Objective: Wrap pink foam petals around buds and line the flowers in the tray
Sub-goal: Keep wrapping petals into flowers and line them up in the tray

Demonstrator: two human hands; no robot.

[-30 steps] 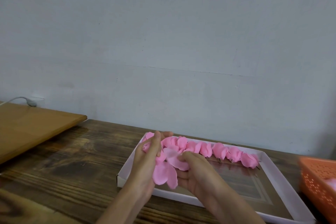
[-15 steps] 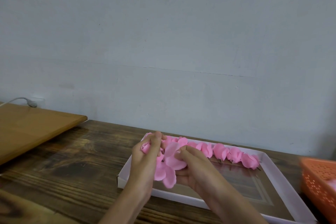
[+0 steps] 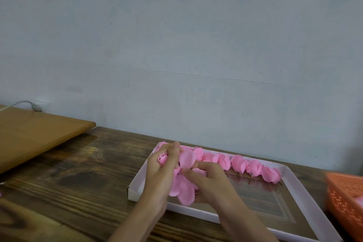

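My left hand (image 3: 163,173) grips a pink foam bud (image 3: 162,158), its fingers curled round it over the near-left part of the white tray (image 3: 306,190). My right hand (image 3: 211,181) pinches the loose pink petals (image 3: 183,190) that hang from the bud, one petal (image 3: 187,158) lifted up against the bud. Both hands touch the same flower. A row of finished pink flowers (image 3: 253,167) lies along the tray's far side, from behind my hands to the right.
The tray lies on a dark wooden table (image 3: 74,179) against a grey wall. An orange perforated basket (image 3: 347,200) stands at the right edge. A lighter wooden board (image 3: 35,135) lies at the far left, with a white cable (image 3: 23,103) behind it.
Both hands have lifted the flower slightly and turned it. The right hand has brought a petal up against the bud, while the hanging petals have shifted closer to my left palm.
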